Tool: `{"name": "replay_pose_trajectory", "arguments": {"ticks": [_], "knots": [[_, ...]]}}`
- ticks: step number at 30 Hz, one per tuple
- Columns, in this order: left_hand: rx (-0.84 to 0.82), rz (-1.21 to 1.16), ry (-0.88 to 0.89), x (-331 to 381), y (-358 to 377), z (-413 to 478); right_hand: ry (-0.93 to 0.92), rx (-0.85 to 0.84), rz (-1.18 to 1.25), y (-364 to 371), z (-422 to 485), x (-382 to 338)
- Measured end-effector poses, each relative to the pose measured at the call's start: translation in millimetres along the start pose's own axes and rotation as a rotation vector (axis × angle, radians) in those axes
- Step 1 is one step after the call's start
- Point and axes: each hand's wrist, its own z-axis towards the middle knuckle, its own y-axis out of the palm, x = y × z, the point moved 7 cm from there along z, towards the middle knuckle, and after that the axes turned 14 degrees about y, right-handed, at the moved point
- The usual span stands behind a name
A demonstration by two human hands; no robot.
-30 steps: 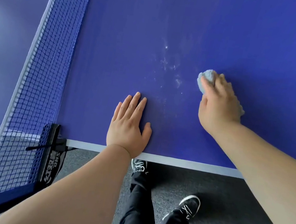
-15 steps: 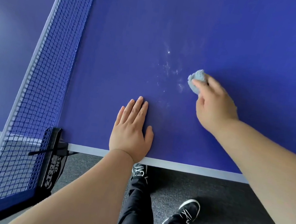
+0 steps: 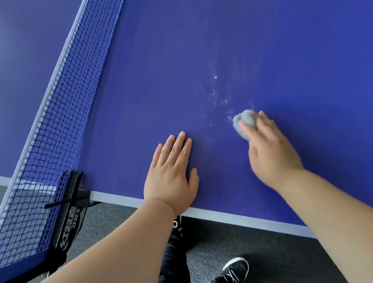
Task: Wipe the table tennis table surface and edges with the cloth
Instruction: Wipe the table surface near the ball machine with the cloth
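Cloth (image 3: 245, 122): bunched on the desk (image 3: 291, 48) beside white specks (image 3: 214, 94).
Right hand (image 3: 270, 154): fingers clamped on cloth.
Left hand (image 3: 171, 173): fingers straight, flat on desk.
Progress: seemingly early; specks, edge (image 3: 241, 220) remain.

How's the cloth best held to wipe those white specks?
Grip the bunched top of the cloth from above and from its right, as the right hand does. It is wadded into a ball on the table, and its bare left side faces the specks, so that side can lead.
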Motion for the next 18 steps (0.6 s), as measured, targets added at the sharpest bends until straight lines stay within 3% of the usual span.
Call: {"name": "replay_pose_trajectory", "arguments": {"ticks": [2, 3, 7, 10, 12, 14, 16, 18], "knots": [[-0.004, -0.001, -0.002, 0, 1, 1, 0.092, 0.048, 0.015, 2, 8, -5], [-0.008, -0.007, 0.0, 0, 0, 1, 0.052, 0.076, 0.004, 7, -3, -16], [0.019, -0.084, 0.03, 2, -10, 0, -0.367, -0.056, -0.07, 47, -107, -70], [0.07, -0.102, 0.024, -9, -25, 14, -0.507, -0.11, -0.095, 43, -114, -69], [0.077, -0.086, 0.013, -25, -34, 37, -0.386, -0.006, -0.092, 23, -68, -59], [0.04, -0.053, 0.008, -42, -39, 65, -0.137, 0.121, -0.039, -2, -9, -40], [-0.016, -0.005, 0.025, -56, -37, 88, 0.091, 0.117, 0.006, -11, 31, -25], [-0.051, 0.036, 0.049, -63, -31, 99, 0.143, 0.114, 0.023, -3, 37, -33]]}}
